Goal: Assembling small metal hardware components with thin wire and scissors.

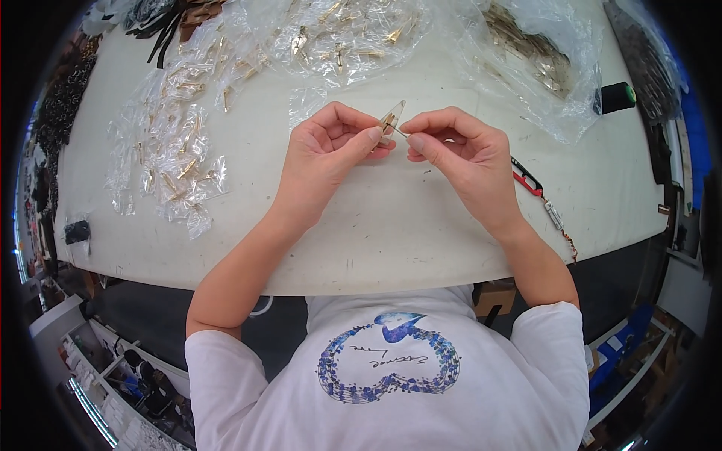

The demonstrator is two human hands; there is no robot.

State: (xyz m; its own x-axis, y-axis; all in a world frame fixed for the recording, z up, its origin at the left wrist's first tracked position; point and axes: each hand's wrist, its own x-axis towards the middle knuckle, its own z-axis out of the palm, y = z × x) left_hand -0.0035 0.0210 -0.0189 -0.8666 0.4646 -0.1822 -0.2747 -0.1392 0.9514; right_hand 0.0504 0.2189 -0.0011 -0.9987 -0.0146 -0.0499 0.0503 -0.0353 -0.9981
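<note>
Above the white table (421, 218), my left hand (323, 146) pinches a small pointed piece (394, 113), see-through with gold; my right hand (470, 150) clamps a thin dark strand (400, 131) right at it.

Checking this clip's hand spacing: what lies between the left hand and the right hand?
In the head view: a small pointed piece pinched by the left hand, and a thin dark strip, too fine to identify, reaching to the right hand.

Workshop: broad pale surface (421, 240), clear bags (573, 113) of small gold-toned metal parts (188, 167), red-and-black hand tool (528, 180), packed shelving alongside.
</note>
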